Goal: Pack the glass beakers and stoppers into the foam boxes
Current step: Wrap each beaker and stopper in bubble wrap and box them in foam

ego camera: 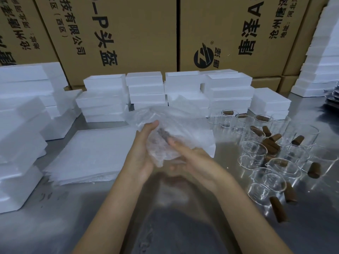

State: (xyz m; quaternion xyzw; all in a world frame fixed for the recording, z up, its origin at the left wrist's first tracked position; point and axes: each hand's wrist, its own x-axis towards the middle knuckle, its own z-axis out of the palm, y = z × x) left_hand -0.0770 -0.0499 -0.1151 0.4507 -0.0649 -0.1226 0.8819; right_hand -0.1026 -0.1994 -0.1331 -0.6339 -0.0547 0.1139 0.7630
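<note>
Over the steel table, both hands work a clear bubble-wrap sheet [176,118] bundled round something. A dark brown stopper [163,133] shows through the wrap. My left hand [145,151] cups the bundle from the left, thumb up along its side. My right hand [192,158] lies across the bundle's front with straight fingers pressing on the wrap. Several empty glass beakers [255,151] stand and lie at the right, with several loose brown stoppers [269,142] among them. A white foam box [208,143] sits just behind my hands.
A flat stack of white wrap sheets [91,153] lies left of my hands. Stacks of foam boxes [106,99] line the back and the left edge [20,143]. Printed cardboard cartons [128,33] form a wall behind. Bare steel table [82,217] is nearest me.
</note>
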